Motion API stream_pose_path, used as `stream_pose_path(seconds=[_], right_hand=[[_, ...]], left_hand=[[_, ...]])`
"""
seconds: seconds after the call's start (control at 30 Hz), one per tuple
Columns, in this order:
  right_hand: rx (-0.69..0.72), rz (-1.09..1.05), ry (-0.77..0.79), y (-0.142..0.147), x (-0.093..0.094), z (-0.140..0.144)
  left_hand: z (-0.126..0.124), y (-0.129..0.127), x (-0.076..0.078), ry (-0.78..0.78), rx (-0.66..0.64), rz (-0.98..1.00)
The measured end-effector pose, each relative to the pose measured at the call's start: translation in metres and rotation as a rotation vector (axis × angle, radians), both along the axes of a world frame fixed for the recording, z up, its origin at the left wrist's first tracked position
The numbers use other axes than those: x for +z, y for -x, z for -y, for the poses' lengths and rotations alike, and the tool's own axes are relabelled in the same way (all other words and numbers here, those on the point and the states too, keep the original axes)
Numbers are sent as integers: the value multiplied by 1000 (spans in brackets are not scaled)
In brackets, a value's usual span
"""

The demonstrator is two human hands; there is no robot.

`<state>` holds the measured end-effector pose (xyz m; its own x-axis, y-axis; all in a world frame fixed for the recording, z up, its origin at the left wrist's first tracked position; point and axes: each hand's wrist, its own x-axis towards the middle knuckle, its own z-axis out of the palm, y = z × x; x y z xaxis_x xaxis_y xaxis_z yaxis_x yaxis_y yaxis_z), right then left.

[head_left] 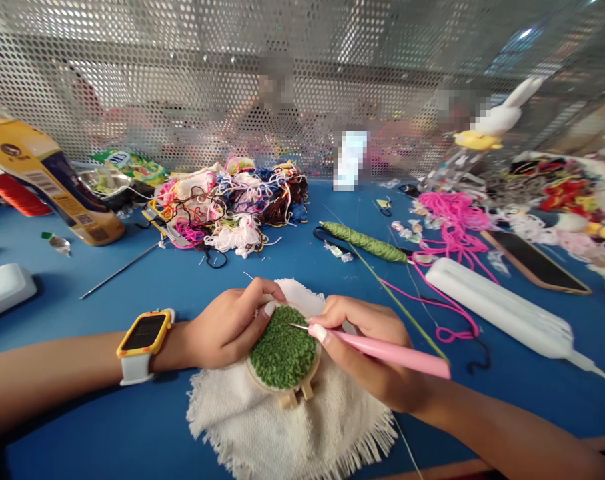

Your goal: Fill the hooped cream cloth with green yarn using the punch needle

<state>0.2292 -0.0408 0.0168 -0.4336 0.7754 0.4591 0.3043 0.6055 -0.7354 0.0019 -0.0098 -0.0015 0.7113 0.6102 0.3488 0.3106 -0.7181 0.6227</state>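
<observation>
A small wooden embroidery hoop [293, 395] holds white fringed cloth [287, 433] on the blue table [82, 413]. Green looped yarn [282, 350] fills most of the hoop. My left hand [229, 327], with a yellow watch [142, 343] on its wrist, grips the hoop's upper left edge. My right hand [369, 347] holds a pink punch needle [392, 352], whose metal tip touches the green loops near the top. A thin green yarn strand [397, 300] runs from the needle back to a green skein [365, 241].
A tangled pile of mixed yarn [229, 207] lies at the back centre. Pink yarn [449, 223], a phone [535, 262] and a long white case [502, 310] sit to the right. A yellow bottle [57, 187], a metal needle [122, 269] and a white box [2, 288] are left.
</observation>
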Motion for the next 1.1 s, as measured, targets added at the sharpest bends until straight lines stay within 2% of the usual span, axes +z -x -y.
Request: stream_pose_path(seconds=[0.23,0.33,0.53,0.67,0.9,1.0,1.1], right_hand=[[-24,142,-248,9,4,3],[-11,190,-300,12,5,6],[-47,163,-274,5,15,7],[-24,180,-290,4,15,7],[28,284,-374,11,-6,9],[85,301,-291,12,-16,2],[110,214,-204,11,-15,-5]], left_hand=[[1,0,-1,-57,25,17],[1,0,-2,-75,15,7],[1,-1,-2,-100,-22,20],[1,-1,-2,-97,-16,16],[3,0,-3,-135,16,1],[3,0,-3,-133,7,7],[3,-1,-4,-119,-1,8]])
